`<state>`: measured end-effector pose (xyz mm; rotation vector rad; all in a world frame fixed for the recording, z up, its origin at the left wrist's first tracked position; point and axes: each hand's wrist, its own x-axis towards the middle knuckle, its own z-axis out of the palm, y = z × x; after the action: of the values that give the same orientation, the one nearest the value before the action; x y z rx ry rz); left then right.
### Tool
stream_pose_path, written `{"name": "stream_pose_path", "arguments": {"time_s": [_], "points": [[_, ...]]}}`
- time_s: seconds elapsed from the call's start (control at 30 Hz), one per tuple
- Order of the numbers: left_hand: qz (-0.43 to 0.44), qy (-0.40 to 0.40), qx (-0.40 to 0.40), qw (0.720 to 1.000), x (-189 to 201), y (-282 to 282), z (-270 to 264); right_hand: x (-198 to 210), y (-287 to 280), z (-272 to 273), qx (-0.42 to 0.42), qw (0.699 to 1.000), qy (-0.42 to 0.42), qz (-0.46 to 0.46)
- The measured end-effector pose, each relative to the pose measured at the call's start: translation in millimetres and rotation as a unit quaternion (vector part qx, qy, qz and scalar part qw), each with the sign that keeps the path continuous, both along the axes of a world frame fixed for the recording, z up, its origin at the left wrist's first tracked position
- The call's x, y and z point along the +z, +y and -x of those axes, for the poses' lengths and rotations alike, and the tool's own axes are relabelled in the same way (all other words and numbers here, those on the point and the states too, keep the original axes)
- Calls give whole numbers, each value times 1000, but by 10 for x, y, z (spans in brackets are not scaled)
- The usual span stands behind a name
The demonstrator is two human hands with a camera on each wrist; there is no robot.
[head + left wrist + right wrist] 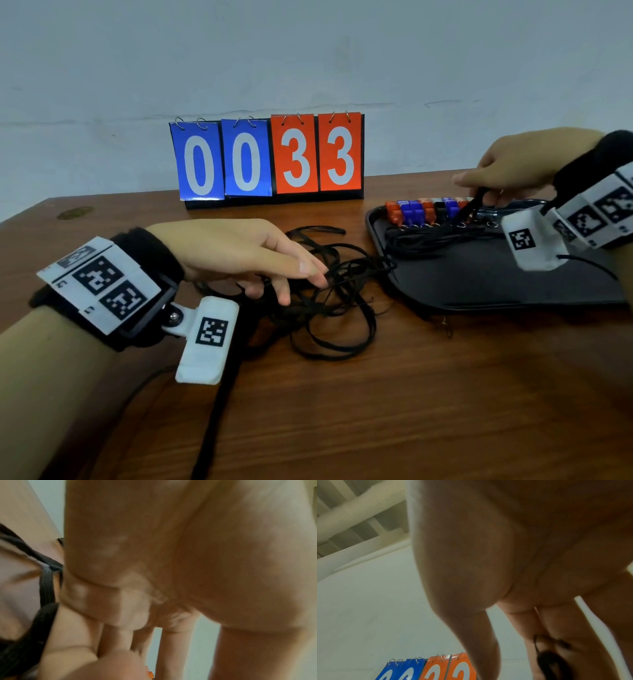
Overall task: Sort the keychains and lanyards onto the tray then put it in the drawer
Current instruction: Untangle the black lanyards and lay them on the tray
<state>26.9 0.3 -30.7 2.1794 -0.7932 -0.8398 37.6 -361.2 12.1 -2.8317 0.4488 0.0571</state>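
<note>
A tangle of black lanyards (329, 301) lies on the wooden table in the head view. My left hand (301, 277) is on its left edge, forefingers stretched out, lower fingers curled round a black strap (46, 586) that trails toward the table's near edge. The black tray (479, 284) sits at the right. It holds a row of red, blue and black keychains (428, 210) along its far side, with a bundle of black lanyards (438, 236) in front of them. My right hand (476, 192) hovers over the tray's far end, pinching a black lanyard strap (553, 662).
A flip scoreboard (270, 157) reading 0033 stands at the back of the table against the wall. Bare wood (411, 411) fills the near part of the table. The tray's near half carries nothing.
</note>
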Motion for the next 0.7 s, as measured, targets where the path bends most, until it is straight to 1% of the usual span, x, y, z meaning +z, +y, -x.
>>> {"name": "stream_pose_path", "arguments": {"time_s": [0.1, 0.23, 0.37, 0.43, 0.5, 0.57, 0.63, 0.7], "points": [[-16, -15, -21, 1000, -15, -22, 8, -16, -20, -5, -13, 1000, 19, 21], [-12, -9, -2, 1000, -22, 9, -43, -33, -25, -5, -38, 997, 57, 37], [-19, -21, -5, 1000, -6, 22, -37, -17, 47, 50, -4, 979, 130, 155], [-13, -44, -10, 999, -2, 11, -24, 5, 81, 69, 5, 970, 138, 201], [6, -56, -5, 998, -6, 6, -20, 39, 131, 106, 38, 965, 134, 223], [22, -59, -1, 998, -11, 6, -15, 80, 244, 189, 91, 969, 120, 197], [20, -66, -1, 998, -16, 12, -21, 116, 413, 314, 161, 972, 100, 139], [9, -70, -3, 998, -9, 20, -33, 136, 617, 441, 237, 963, 95, 81]]}}
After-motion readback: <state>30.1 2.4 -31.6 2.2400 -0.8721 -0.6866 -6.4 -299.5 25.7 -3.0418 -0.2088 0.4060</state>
